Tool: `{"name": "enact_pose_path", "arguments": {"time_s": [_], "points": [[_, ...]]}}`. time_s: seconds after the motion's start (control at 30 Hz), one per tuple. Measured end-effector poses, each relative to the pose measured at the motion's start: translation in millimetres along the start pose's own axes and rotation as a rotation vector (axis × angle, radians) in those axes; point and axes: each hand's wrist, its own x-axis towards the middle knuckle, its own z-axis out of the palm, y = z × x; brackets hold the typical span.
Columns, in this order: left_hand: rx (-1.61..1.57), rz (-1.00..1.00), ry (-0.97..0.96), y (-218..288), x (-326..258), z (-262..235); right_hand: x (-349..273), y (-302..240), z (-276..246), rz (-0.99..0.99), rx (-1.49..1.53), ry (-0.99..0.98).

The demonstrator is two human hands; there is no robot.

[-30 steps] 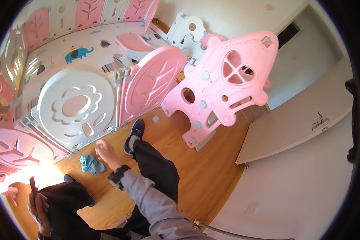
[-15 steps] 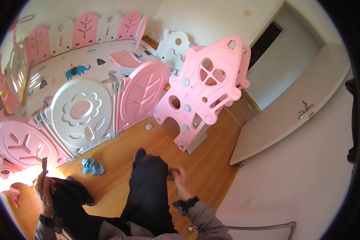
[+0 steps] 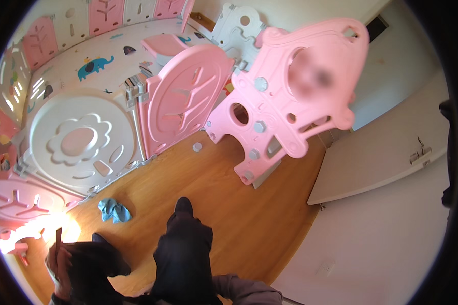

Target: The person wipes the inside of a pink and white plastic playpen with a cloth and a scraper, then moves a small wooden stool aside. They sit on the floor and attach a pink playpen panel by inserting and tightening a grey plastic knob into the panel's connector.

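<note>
Clock directions are taken from the centre of the view. At 8 o'clock, near the rim, a thin dark strip (image 3: 58,236) is held by the left hand (image 3: 59,267); the fingers are bent about its lower end, its free end is pointed towards 12 o'clock, and the hand is placed just beside the left trouser leg (image 3: 94,260). The right hand is not shown: only a grey sleeve (image 3: 247,290) is seen at 6 o'clock, so whether its fingers are spread or pressed together cannot be told. Also at 8 o'clock, but closer to the centre, a crumpled blue cloth (image 3: 114,211) is laid on the wooden floor (image 3: 244,229), apart from the left hand. A white panel (image 3: 103,138) with a flower relief is placed at 9 o'clock, and a pink play frame (image 3: 275,108) between 1 and 2 o'clock. From its slender outline, the strip is judged to be light and rather stiff; its material, and hence its slipperiness and fragility, cannot be established. A secure hold is probably best given with thumb and fingers set against opposite sides near the lower end, the edges being left free of pressure
</note>
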Motion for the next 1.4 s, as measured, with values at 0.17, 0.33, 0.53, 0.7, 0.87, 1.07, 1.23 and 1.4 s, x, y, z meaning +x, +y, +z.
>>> {"name": "enact_pose_path", "arguments": {"time_s": [0.17,0.33,0.53,0.7,0.87,1.07,1.23,1.4], "points": [[0.076,-0.117,0.033,-6.5,32.1,8.9,29.1,-26.5,-7.8,0.093,-0.021,0.037],[0.079,-0.089,-0.051,-17.1,76.0,26.1,35.8,-53.9,-18.4,0.115,-0.060,0.060],[-0.094,-0.047,-0.088,19.4,84.3,73.1,37.2,-77.5,-40.2,0.062,-0.177,0.022],[-0.066,-0.021,-0.014,53.6,59.6,87.8,43.3,-74.3,-76.6,-0.011,-0.329,-0.101],[-0.042,-0.030,0.047,88.8,45.0,103.5,32.6,-96.1,-122.7,-0.391,-0.362,-0.062],[-0.139,0.242,-0.199,181.0,-3.6,138.9,-62.5,-169.2,-134.7,-0.967,0.026,0.386],[-0.382,0.126,-0.469,228.2,-41.1,181.8,-167.5,-216.4,-91.0,-1.138,-0.022,0.000],[-0.574,0.234,-0.730,228.3,-51.8,235.9,-194.8,-239.5,-39.6,-1.169,0.141,-0.255]]}}
